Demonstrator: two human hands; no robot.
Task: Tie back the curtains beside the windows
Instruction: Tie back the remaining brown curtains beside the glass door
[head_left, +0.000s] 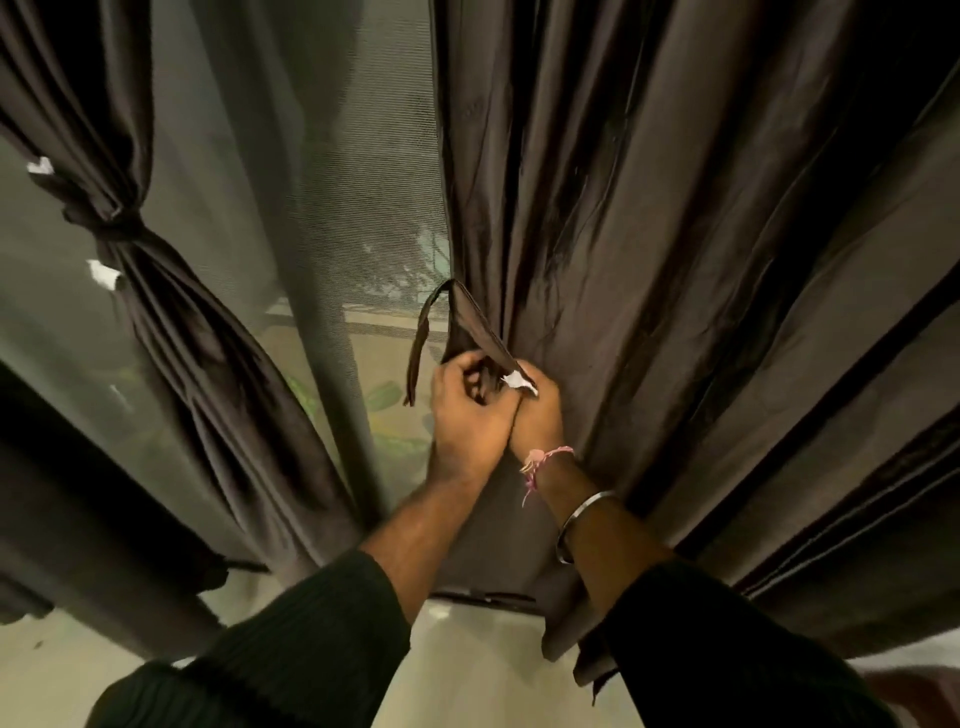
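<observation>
Head view, items as I log them from my remote station. Item one: right-hand dark brown curtain (675, 234), hanging loose in long folds, filling the right half of the view, its inner edge beside the mesh window screen (322, 182). Item two: matching fabric tie-back strap (457, 317), looped upward at that inner edge, one end dangling free to the left. Item three: left hand (465, 415), fingers curled round the strap's lower part. Item four: right hand (537, 410), touching the left, fingers closed on the strap where a small white tag (519, 382) sticks out. Item five: pink thread bracelet (545, 460) and metal bangle (582, 525) on the right wrist; dark ribbed sleeves on both arms. Item six: left-hand curtain (171, 322), already gathered and knotted with its own tie (111, 226). Item seven: pale floor (467, 675) below.
</observation>
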